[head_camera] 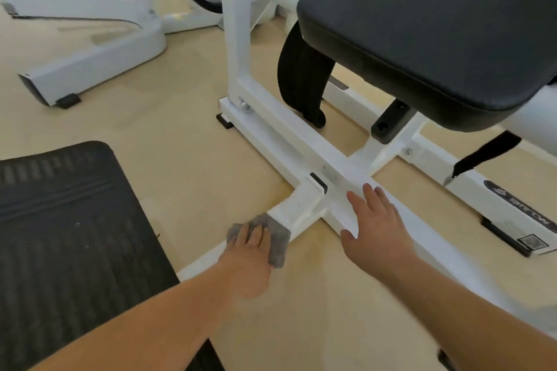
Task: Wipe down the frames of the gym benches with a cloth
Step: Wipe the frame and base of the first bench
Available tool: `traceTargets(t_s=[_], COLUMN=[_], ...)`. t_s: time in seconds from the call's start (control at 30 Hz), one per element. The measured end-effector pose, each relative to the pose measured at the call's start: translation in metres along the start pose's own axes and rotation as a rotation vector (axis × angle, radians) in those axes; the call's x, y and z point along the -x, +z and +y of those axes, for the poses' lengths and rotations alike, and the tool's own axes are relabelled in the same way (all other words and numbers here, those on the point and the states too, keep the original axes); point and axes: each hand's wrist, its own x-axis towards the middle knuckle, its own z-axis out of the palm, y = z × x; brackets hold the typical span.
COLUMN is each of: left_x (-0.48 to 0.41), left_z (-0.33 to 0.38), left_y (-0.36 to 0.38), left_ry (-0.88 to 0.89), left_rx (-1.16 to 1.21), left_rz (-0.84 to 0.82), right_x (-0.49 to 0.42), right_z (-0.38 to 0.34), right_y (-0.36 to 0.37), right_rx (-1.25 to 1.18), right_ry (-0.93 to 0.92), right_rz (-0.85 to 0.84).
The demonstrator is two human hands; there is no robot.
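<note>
- While the left hand [251, 250] lies palm-down with its fingers laid fairly flat on the cloth [280, 239], pressing rather than gripping it, the step in hand looks like wiping the side bar [298, 208]; the thumb is hidden.
- That grey cloth, soft and crumpled, drapes over the bar's top and hangs off its edge toward 5 o'clock.
- At 2 o'clock from it, the right hand [376, 226] rests flat on the main crossbar [301, 141], fingers spread and straight, holding nothing; it seems to be bracing.
- Both bars are square white-painted metal tube, smooth and hard, meeting at a boxed joint with a small black plastic cap [319, 182] at 12 o'clock from the cloth.
- The next move probably calls for a firm slide along the bar toward that joint, at 1 o'clock, and folding the cloth round the corners and side faces.
- Beyond, at 1 o'clock, hangs a black strap [304, 81]; above it sits a thick black seat pad [422, 24], rounded and faintly grained.
- At 9 o'clock lies a ribbed black rubber mat [69, 220] on the pale tan floor [180, 117].
- At 11 o'clock stands another white frame [90, 60], seemingly not yet reached.
</note>
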Motion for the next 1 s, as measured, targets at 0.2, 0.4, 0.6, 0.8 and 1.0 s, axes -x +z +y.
traceTargets(t_s=[0.2,0.4,0.6,0.8,1.0], left_x=[-0.016,-0.053,-0.031,-0.076,-0.065], left_z=[0.027,0.034,0.044,0.050,0.071], left_y=[0.001,0.001,0.013,-0.037,0.009], left_ry=[-0.016,-0.031,0.015,0.126,0.110], left_rx=[0.127,0.188,0.232,0.590,0.412], left_rz=[0.235,0.393,0.401,0.552,0.711], right_x=[-0.020,-0.023,-0.022,-0.029,-0.032], right_z=[0.010,0.012,0.008,0.008,0.004], right_y=[0.016,0.024,0.017,0.008,0.007], right_rx=[0.084,0.113,0.048,0.111,0.100], right_ry=[-0.027,-0.016,0.016,0.003,0.029], right_rz=[-0.026,0.078,0.156,0.202,0.248])
